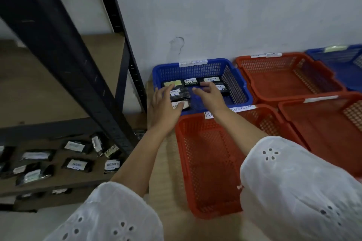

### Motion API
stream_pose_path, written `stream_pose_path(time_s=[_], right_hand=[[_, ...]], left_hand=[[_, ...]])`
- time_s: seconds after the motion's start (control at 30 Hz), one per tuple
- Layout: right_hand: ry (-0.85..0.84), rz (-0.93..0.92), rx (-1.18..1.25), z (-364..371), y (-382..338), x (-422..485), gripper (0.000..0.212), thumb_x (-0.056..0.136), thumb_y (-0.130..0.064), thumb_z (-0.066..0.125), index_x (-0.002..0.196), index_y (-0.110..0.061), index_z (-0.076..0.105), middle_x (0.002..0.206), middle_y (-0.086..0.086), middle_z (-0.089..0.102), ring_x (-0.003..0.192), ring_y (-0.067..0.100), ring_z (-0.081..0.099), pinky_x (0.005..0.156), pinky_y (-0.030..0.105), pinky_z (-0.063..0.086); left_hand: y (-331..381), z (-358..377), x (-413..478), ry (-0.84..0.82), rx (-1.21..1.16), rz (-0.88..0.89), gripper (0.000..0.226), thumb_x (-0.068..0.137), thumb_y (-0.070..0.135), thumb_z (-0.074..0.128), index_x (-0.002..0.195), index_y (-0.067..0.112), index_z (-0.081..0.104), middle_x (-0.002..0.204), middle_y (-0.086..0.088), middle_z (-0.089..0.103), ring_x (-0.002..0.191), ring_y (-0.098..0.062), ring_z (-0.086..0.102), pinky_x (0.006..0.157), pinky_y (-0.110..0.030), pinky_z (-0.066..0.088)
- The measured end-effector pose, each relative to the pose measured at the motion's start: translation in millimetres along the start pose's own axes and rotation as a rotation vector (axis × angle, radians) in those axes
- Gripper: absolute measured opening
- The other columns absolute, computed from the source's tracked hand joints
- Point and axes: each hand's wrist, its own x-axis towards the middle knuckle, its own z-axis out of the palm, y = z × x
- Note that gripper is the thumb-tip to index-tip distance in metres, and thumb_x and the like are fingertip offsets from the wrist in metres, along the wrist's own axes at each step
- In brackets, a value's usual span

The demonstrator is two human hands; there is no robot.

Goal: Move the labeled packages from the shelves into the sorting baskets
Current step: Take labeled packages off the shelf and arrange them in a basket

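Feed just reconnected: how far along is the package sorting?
Done: several labeled packages lie in the blue basket. In hand: nothing; left hand and right hand reach open over them. Left: many unsorted packages on the lower shelf; the near red basket holds none.

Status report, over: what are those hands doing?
Left hand, right hand open over blue basket. Labeled packages inside; more on shelf. Empty red basket sits nearer.
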Motion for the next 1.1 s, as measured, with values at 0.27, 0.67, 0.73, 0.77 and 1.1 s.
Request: stream_pose_path(time_s=[0.27,0.67,0.73,0.77,1.1], right_hand=[[-0.031,-0.110,0.159,-7.7,-29.5,-104.6,0.033,0.087,-0.026,0.066,0.117,-0.020,0.054,0.122,0.007,0.057,0.110,0.016,0.055,0.091,0.025,0.043],[-0.146,-0.225,0.215,45.6,-60.9,-287.2,0.036,0.089,-0.018,0.063,0.123,-0.010,0.055,0.104,0.006,0.060,0.097,0.012,0.056,0.079,0.017,0.043],[-0.185,-0.244,0.183,66.4,-74.2,-301.7,0.037,0.089,-0.020,0.063,0.124,-0.012,0.054,0.109,0.006,0.060,0.099,0.011,0.056,0.082,0.018,0.044],[-0.202,-0.256,0.166,78.1,-81.7,-307.1,0.036,0.089,-0.021,0.063,0.123,-0.014,0.054,0.112,0.005,0.059,0.102,0.012,0.056,0.088,0.022,0.045],[-0.298,-0.560,0.027,225.2,-170.1,-306.4,0.050,0.087,-0.033,0.065,0.134,-0.028,0.049,0.137,-0.002,0.049,0.129,0.012,0.041,0.108,0.034,0.033]], left_hand=[[9.9,-48.4,-73.6,-0.055,-0.122,0.253,0.072,0.085,0.036,0.062,0.146,0.022,0.026,0.148,-0.006,0.032,0.141,-0.025,0.018,0.116,-0.043,0.017],[-17.7,-172.7,-223.7,0.002,-0.082,0.260,0.071,0.087,0.030,0.062,0.146,0.030,0.023,0.144,-0.004,0.032,0.135,-0.020,0.021,0.112,-0.043,0.022],[-31.6,-198.8,-234.7,0.042,-0.078,0.242,0.071,0.087,0.030,0.063,0.146,0.031,0.024,0.144,-0.002,0.033,0.134,-0.019,0.022,0.112,-0.045,0.024],[-39.2,-211.7,-238.0,0.061,-0.079,0.229,0.071,0.086,0.029,0.063,0.145,0.033,0.024,0.144,-0.002,0.033,0.134,-0.019,0.023,0.111,-0.046,0.025],[-135.8,-345.2,-202.0,0.234,0.027,0.163,0.064,0.088,0.034,0.061,0.143,0.034,0.029,0.136,-0.005,0.036,0.124,-0.024,0.028,0.102,-0.035,0.025]])
